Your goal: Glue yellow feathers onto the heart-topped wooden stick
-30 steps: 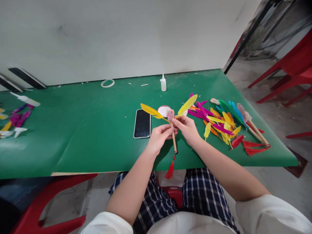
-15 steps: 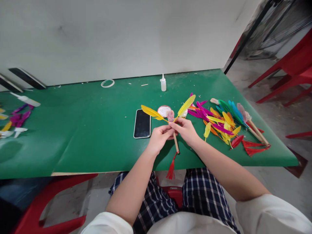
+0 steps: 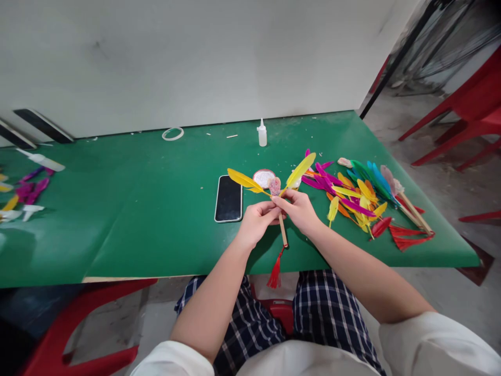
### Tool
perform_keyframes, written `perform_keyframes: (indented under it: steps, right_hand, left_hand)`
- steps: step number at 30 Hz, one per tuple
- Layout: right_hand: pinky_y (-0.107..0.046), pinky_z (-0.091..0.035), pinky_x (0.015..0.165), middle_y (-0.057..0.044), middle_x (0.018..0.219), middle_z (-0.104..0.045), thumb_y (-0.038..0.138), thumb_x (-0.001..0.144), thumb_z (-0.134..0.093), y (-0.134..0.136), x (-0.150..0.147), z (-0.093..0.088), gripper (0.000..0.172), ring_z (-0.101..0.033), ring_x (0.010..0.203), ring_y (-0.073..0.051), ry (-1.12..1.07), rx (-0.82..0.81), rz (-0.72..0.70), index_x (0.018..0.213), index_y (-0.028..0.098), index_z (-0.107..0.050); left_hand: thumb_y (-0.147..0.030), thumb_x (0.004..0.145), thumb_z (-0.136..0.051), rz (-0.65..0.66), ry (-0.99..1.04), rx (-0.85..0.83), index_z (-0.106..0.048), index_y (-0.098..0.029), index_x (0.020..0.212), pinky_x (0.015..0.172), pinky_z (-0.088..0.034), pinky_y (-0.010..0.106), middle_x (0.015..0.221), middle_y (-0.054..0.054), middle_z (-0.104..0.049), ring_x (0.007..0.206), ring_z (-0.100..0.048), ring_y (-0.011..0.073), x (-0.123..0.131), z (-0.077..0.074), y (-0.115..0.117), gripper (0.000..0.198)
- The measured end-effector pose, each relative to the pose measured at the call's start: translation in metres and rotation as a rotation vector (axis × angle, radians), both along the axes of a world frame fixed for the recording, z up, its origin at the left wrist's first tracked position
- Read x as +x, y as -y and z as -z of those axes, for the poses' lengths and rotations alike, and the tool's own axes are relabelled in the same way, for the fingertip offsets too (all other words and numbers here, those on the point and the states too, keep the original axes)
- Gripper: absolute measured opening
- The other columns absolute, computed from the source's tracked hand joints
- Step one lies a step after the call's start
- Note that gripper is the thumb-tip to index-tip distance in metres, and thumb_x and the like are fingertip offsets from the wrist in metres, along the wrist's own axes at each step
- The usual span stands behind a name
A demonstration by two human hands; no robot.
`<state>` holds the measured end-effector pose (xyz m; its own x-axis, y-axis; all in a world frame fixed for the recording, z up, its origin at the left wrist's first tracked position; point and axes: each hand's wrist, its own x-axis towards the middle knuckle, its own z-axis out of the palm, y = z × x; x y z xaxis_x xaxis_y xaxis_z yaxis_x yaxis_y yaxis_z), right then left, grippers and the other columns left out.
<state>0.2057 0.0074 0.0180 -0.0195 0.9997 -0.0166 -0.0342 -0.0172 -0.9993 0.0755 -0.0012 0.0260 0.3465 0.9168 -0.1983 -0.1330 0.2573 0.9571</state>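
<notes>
Head view: left hand [image 3: 256, 222] closed round stick [image 3: 283, 232] near its top. Right hand [image 3: 299, 209] pinches base of yellow feathers [image 3: 300, 169] against it. Stick held above worktop [image 3: 156, 250] front edge, tassel [image 3: 274, 271] hanging past edge. Looks like feathers being set at stick head; next move wants steady pinch. Phone [image 3: 228, 198] just left, feather pile [image 3: 352, 196] right. Open room beyond phone.

Near-upright wooden stick [image 3: 284, 232], red tassel [image 3: 274, 272] below, two yellow feathers [image 3: 300, 169] in a V above.
</notes>
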Motion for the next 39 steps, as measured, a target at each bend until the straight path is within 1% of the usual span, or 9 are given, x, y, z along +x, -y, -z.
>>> perform_keyframes:
  steps: [4,9,13,19,25,28,31,35,39]
  right_hand:
    - [-0.024,-0.044,0.045,0.002,0.060,-0.057,0.044,0.065,-0.067,-0.0028,0.0010,0.0023,0.029,-0.052,0.048,-0.009,0.006,0.013,-0.010,0.067,0.016,-0.060]
    - [-0.025,-0.050,0.056,0.000,0.071,-0.065,0.040,0.065,-0.069,-0.0057,0.0022,-0.0003,0.035,-0.059,0.061,-0.011,-0.136,0.005,0.056,0.090,0.017,-0.062]
    - [-0.027,-0.052,0.063,-0.002,0.075,-0.067,0.038,0.065,-0.069,-0.0046,0.0019,-0.0048,0.028,-0.063,0.069,-0.014,-0.165,-0.011,0.097,0.084,0.017,-0.065]
    - [-0.028,-0.052,0.063,-0.004,0.080,-0.068,0.039,0.064,-0.069,-0.0043,0.0017,-0.0033,0.031,-0.063,0.071,-0.015,-0.111,-0.010,0.121,0.086,0.017,-0.065]
    - [-0.025,-0.051,0.059,0.000,0.079,-0.067,0.037,0.064,-0.070,-0.0046,0.0019,-0.0043,0.043,-0.063,0.071,-0.014,-0.182,0.046,0.131,0.101,0.021,-0.056]
    - [-0.024,-0.050,0.057,0.000,0.081,-0.066,0.036,0.063,-0.070,-0.0047,0.0016,-0.0046,0.035,-0.063,0.072,-0.014,-0.192,0.043,0.145,0.091,0.020,-0.056]
    - [-0.027,-0.051,0.063,-0.003,0.083,-0.067,0.036,0.064,-0.070,-0.0051,0.0017,-0.0028,0.028,-0.063,0.076,-0.015,-0.140,0.041,0.145,0.083,0.018,-0.059]
    - [-0.031,-0.050,0.071,-0.004,0.083,-0.067,0.036,0.064,-0.070,-0.0058,0.0028,0.0009,0.027,-0.062,0.078,-0.016,-0.086,0.078,0.144,0.083,0.018,-0.062]
    - [-0.032,-0.051,0.069,-0.004,0.082,-0.066,0.038,0.064,-0.070,-0.0058,0.0038,0.0030,0.028,-0.061,0.077,-0.017,-0.049,0.067,0.130,0.081,0.017,-0.063]
  left_hand:
    - [-0.035,0.072,-0.067,-0.025,-0.028,0.013,-0.068,-0.014,0.087,0.069,-0.053,0.028,0.077,0.005,-0.069,0.073,-0.065,0.0164,-0.0011,-0.0004,-0.0010,0.026]
    - [-0.036,0.071,-0.067,-0.070,-0.055,0.000,-0.066,-0.013,0.091,0.062,-0.052,0.025,0.079,0.006,-0.069,0.069,-0.065,0.0151,-0.0019,-0.0026,-0.0023,0.030]
    - [-0.035,0.072,-0.066,-0.083,-0.069,0.007,-0.065,-0.014,0.093,0.060,-0.051,0.023,0.079,0.006,-0.069,0.066,-0.064,0.0136,-0.0015,-0.0018,-0.0027,0.030]
    - [-0.038,0.072,-0.065,-0.158,-0.087,0.083,-0.064,-0.015,0.088,0.054,-0.049,0.021,0.078,0.004,-0.068,0.067,-0.064,0.0143,0.0017,0.0006,-0.0021,0.028]
    - [-0.038,0.071,-0.066,-0.177,-0.072,0.096,-0.063,-0.013,0.083,0.053,-0.050,0.021,0.067,0.002,-0.064,0.060,-0.062,0.0122,0.0026,0.0000,-0.0023,0.028]
    - [-0.037,0.071,-0.066,-0.171,-0.051,0.088,-0.062,-0.014,0.085,0.054,-0.050,0.021,0.067,0.001,-0.064,0.061,-0.062,0.0122,0.0027,0.0013,-0.0029,0.027]
    - [-0.035,0.071,-0.067,-0.168,-0.026,0.084,-0.061,-0.015,0.089,0.056,-0.050,0.020,0.070,0.001,-0.066,0.064,-0.063,0.0122,0.0032,0.0020,-0.0029,0.028]
    - [-0.036,0.073,-0.065,-0.174,-0.029,0.055,-0.060,-0.015,0.092,0.055,-0.049,0.020,0.073,0.002,-0.067,0.061,-0.063,0.0112,0.0026,0.0015,-0.0022,0.029]
    - [-0.039,0.074,-0.064,-0.195,-0.033,0.075,-0.060,-0.015,0.095,0.055,-0.049,0.020,0.073,0.003,-0.067,0.062,-0.064,0.0124,0.0005,0.0019,-0.0023,0.032]
